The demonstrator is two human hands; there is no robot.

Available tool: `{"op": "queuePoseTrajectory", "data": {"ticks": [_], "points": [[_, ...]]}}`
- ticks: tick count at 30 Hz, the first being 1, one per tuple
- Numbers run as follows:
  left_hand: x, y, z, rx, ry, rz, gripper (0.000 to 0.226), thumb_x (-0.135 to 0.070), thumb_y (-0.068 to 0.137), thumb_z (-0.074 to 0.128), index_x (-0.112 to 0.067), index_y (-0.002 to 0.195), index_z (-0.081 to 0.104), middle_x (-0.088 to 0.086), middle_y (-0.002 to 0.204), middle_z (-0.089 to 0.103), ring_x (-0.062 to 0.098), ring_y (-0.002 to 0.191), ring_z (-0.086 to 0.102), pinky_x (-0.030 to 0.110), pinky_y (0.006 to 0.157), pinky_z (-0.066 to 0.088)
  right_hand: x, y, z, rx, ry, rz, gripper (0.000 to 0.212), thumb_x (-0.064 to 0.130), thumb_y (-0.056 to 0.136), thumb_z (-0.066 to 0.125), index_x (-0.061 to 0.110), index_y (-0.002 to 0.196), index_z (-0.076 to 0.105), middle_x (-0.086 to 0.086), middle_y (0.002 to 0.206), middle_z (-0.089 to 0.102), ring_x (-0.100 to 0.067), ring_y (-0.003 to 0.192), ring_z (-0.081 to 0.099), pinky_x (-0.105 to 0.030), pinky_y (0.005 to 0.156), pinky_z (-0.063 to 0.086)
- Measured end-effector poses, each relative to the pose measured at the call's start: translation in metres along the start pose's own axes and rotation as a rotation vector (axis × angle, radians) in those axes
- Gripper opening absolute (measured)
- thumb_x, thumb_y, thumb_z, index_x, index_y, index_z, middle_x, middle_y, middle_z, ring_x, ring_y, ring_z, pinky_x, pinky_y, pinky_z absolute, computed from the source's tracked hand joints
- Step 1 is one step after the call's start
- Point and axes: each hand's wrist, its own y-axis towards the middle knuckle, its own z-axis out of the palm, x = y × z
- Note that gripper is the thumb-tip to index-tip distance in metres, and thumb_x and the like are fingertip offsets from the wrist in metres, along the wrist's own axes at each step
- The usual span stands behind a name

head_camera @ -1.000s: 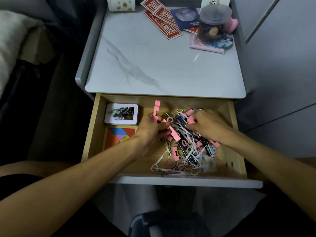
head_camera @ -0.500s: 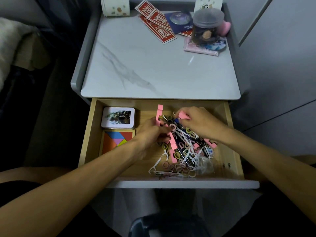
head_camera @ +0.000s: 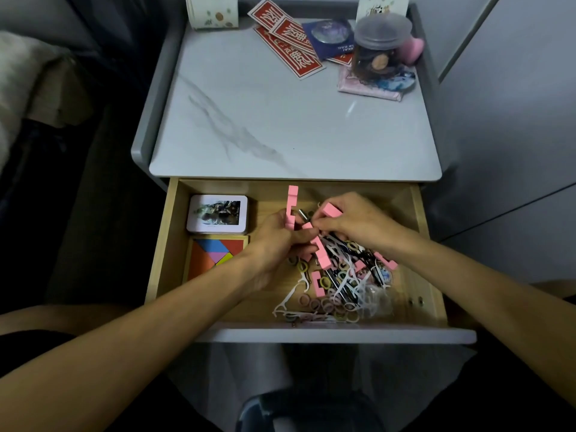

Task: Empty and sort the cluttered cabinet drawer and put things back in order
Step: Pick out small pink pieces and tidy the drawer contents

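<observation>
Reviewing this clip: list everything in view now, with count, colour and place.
cabinet top: one, white marble, above the drawer
drawer: one, wooden, pulled open
tin: one, white with picture, drawer back left
tangram: one, multicoloured, in front of the tin
pink blocks: several, pink, in pile and both hands
floss picks: many, white, pile in drawer right
small rings: many, pale pink and yellowish, pile front
red cards: about three, red, cabinet top back
jar: one, clear with grey lid, top back right
paper roll: one, white patterned, top back left
left hand: grips pink blocks, one upright
right hand: pinches a pink block
</observation>
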Motion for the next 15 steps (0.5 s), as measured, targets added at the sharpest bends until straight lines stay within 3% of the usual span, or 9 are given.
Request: {"op": "queuePoseTrajectory", "data": {"ticks": [5, 7, 10, 13, 15], "points": [[-0.0033, -0.0013, -0.0002, -0.028, -0.088, 0.015, 0.027, 0.012, 0.088, 0.061, -0.010, 0.084, 0.047, 0.016, 0.095, 0.061, 0.018, 0.076, 0.069, 0.020, 0.060, 0.059, 0.0023, 0.0006, 0.0000, -0.018, -0.033, 0.018, 0.008, 0.018, 0.092, 0.066, 0.012, 0.088, 0.067, 0.012, 0.043, 0.054, 0.004, 0.038, 0.045, -0.011, 0.041, 0.029], [-0.0041, -0.0024, 0.0003, -0.026, -0.093, 0.021, 0.028, 0.012, 0.088, 0.061, -0.010, 0.083, 0.046, 0.017, 0.095, 0.060, 0.019, 0.076, 0.069, 0.021, 0.061, 0.059, 0.0032, 0.0009, 0.0008, -0.005, -0.072, 0.035, 0.010, 0.020, 0.094, 0.064, 0.015, 0.085, 0.064, 0.012, 0.044, 0.053, 0.005, 0.040, 0.046, -0.014, 0.044, 0.030], [-0.0052, -0.0026, 0.0005, -0.055, -0.050, 0.035, 0.028, 0.011, 0.088, 0.062, -0.011, 0.084, 0.045, 0.020, 0.097, 0.059, 0.018, 0.070, 0.068, 0.021, 0.061, 0.059, 0.0025, 0.0010, -0.0011, -0.087, -0.173, 0.041, 0.009, 0.023, 0.094, 0.064, 0.020, 0.085, 0.063, 0.011, 0.064, 0.055, -0.003, 0.061, 0.053, -0.023, 0.057, 0.034], [-0.0075, -0.0030, -0.0034, -0.094, -0.028, 0.047, 0.026, 0.008, 0.089, 0.063, -0.010, 0.089, 0.045, 0.021, 0.096, 0.062, 0.015, 0.061, 0.068, 0.022, 0.062, 0.059, 0.0022, -0.0030, -0.0030, -0.207, -0.375, 0.025, 0.007, 0.024, 0.094, 0.064, 0.021, 0.099, 0.067, 0.003, 0.093, 0.063, -0.019, 0.096, 0.060, -0.024, 0.072, 0.037], [-0.0086, -0.0044, -0.0062, -0.110, -0.010, 0.050, 0.026, 0.006, 0.089, 0.065, -0.011, 0.089, 0.045, 0.015, 0.088, 0.066, 0.018, 0.064, 0.067, 0.025, 0.063, 0.059, 0.0018, -0.0056, -0.0014, -0.239, -0.450, 0.005, 0.014, 0.024, 0.094, 0.064, 0.022, 0.107, 0.067, -0.002, 0.112, 0.065, -0.021, 0.106, 0.059, -0.028, 0.081, 0.040]]}}
